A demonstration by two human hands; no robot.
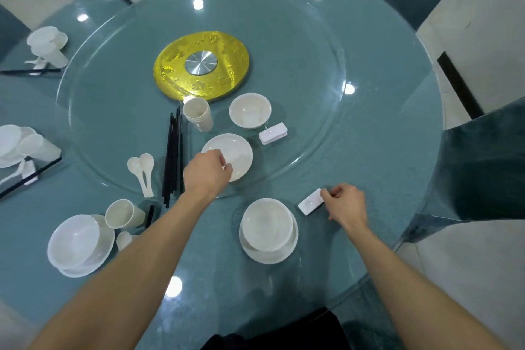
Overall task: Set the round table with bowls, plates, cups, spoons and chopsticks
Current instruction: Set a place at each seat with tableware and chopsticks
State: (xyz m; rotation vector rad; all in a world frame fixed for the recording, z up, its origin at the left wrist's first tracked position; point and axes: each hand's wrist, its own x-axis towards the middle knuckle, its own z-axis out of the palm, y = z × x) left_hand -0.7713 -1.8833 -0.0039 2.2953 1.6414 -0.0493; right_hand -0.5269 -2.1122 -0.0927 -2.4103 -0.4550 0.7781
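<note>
My left hand pinches the near rim of a white plate lying on the glass turntable. My right hand holds one end of a small white chopstick rest flat on the table, to the right of a bowl on a plate. On the turntable stand stacked cups, a bowl, two stacked rests, a bundle of black chopsticks and two white spoons.
A finished setting with bowl, cup and spoon sits at the near left. More settings ring the far and left edge of the table. Covered chairs stand at the right. A gold disc marks the turntable centre.
</note>
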